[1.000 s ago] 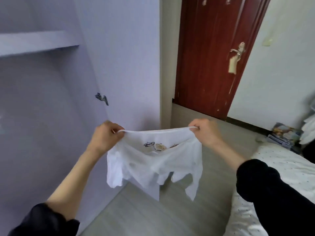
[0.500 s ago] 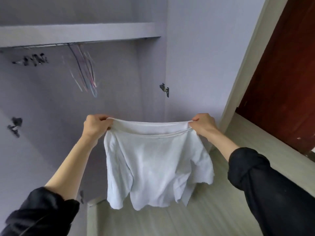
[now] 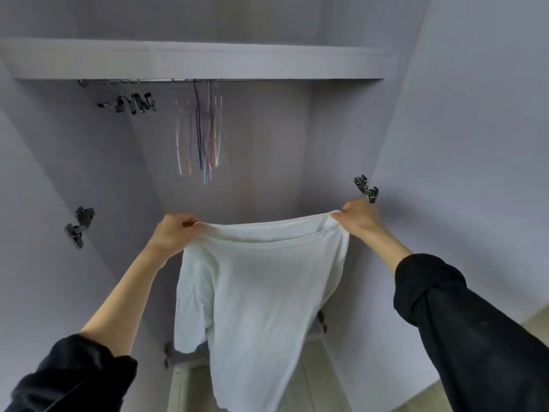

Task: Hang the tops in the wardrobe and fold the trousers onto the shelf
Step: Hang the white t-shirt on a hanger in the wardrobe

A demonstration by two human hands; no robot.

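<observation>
A white T-shirt (image 3: 261,298) hangs spread between both hands in front of the open lilac wardrobe (image 3: 267,162). My left hand (image 3: 175,230) grips its upper left edge. My right hand (image 3: 358,217) pinches the upper right edge, a little higher. The shirt's body droops down to the frame's lower edge. Up under the wardrobe shelf (image 3: 193,59) runs a metal rail (image 3: 154,80). On the rail hang several thin coloured hangers (image 3: 203,132) and a bunch of black clip hangers (image 3: 130,103).
Both wardrobe doors stand open, the left door (image 3: 35,263) and the right door (image 3: 463,144), with dark hinges (image 3: 366,188) on each side. Pale wooden floor (image 3: 312,379) shows below the shirt.
The view has swung left and up, away from the red door, to face the wardrobe interior. Both hands have lifted the shirt higher and spread it wider.
</observation>
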